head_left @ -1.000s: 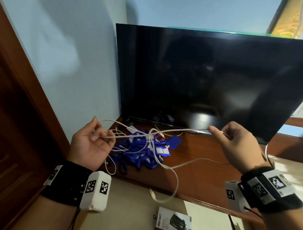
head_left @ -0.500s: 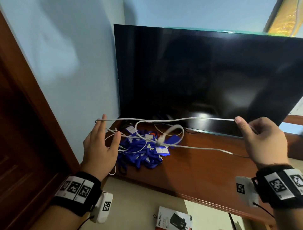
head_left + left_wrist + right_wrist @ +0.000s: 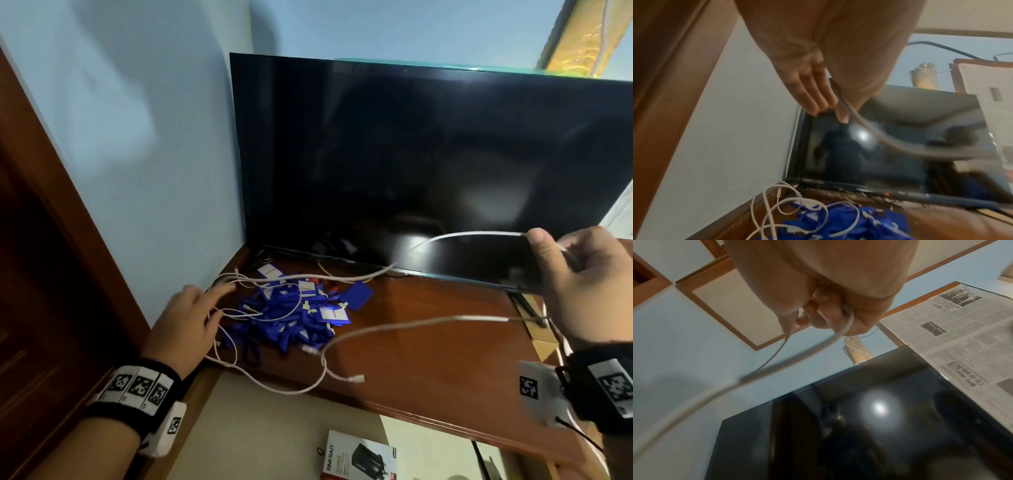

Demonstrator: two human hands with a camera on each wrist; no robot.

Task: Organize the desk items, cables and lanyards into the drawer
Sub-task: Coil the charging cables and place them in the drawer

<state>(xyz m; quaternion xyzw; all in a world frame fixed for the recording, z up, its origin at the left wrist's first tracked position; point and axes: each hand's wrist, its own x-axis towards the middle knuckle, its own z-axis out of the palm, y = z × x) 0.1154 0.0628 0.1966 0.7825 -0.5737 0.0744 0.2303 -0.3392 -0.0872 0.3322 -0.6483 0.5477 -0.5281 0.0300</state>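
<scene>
Right hand [image 3: 582, 284] raised at the right, in front of the black flat TV screen [image 3: 428, 164], fingers curled round a thin white charging cable [image 3: 404, 323]; the right wrist view shows two strands of it running out of the fist. From there the cable sags down to the brown wooden surface [image 3: 428, 346], with one loop hanging over the front edge and a plug end lying near that edge. Left hand [image 3: 186, 325] low at the left edge of the surface, fingers straight and spread, tips touching a tangle of other thin white cables [image 3: 239, 310]; one blurred strand runs beside the fingers [image 3: 813, 91] in the left wrist view, grip not clear. The pile of blue lanyards with white and blue card tags [image 3: 291, 315] lies on the surface just right of the left hand, below the TV's left corner, cables draped over it. A black and white product box [image 3: 359, 457] lies on the pale floor below the surface.
</scene>
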